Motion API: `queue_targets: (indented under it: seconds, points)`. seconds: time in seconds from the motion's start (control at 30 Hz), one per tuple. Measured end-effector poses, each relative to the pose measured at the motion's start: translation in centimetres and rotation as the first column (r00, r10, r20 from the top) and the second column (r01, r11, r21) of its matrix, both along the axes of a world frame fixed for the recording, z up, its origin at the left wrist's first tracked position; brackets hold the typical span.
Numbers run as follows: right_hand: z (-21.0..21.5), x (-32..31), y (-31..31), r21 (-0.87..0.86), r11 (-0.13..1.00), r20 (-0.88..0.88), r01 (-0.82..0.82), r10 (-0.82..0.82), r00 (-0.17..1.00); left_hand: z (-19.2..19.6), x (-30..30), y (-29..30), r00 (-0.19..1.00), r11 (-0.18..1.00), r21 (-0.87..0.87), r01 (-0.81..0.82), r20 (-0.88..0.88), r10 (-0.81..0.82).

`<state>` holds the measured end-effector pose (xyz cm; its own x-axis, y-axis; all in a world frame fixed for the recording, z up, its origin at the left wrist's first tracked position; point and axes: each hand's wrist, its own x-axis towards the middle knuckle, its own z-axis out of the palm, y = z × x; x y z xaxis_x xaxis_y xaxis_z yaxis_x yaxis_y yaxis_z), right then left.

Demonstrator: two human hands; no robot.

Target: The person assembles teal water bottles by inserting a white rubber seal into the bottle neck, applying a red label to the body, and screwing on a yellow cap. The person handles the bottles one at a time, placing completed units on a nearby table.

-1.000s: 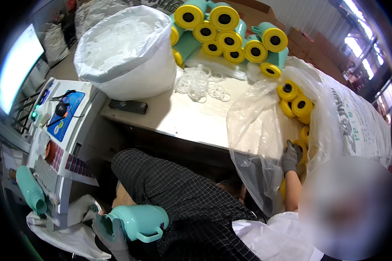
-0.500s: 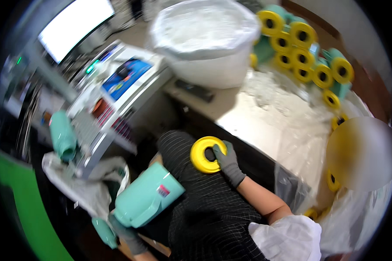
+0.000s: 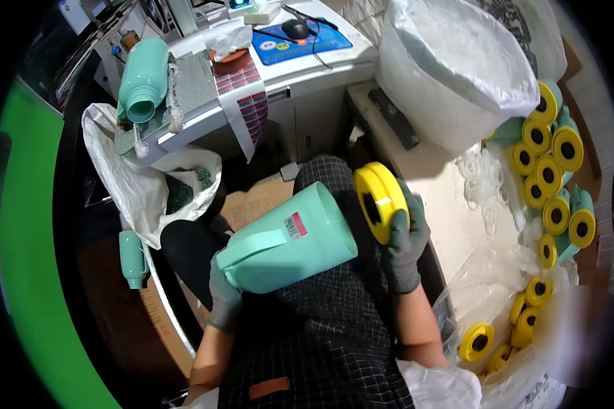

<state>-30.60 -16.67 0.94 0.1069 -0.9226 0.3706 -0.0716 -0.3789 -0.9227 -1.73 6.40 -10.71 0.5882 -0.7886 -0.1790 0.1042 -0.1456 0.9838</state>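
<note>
The gloved left hand (image 3: 224, 294) grips a mint-green plastic jug (image 3: 290, 247); the gloved right hand (image 3: 405, 235) holds a round yellow plastic lid (image 3: 381, 201) just beside its base.

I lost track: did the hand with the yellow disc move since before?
Yes. The right hand left the clear bag and brought the yellow disc beside the mint jug.

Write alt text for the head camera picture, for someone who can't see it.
A seated person's gloved left hand holds a mint green jug while the gloved right hand holds a yellow lid by its open end. Assembled jugs line the table on the right.
</note>
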Motion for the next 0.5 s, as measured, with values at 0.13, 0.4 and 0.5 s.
queue_targets:
  seconds: [0.13,0.4,0.5]
  points:
    - [3.7,2.1,1.7,-0.263,0.925,-0.240,-0.275,0.213,0.947,-0.5,-0.7,-0.6,1.000,0.998,-0.057,0.007,0.026,-0.006]
    - [2.0,1.3,3.6,-0.307,0.894,-0.225,-0.327,0.266,0.937,-1.2,-0.6,-0.8,0.588,0.952,-0.125,-0.280,-0.806,0.067]
    - [2.5,1.5,4.3,-0.205,0.942,-0.175,-0.267,0.233,0.957,2.0,-1.9,-1.3,0.851,0.951,-0.168,-0.258,-0.506,0.141]
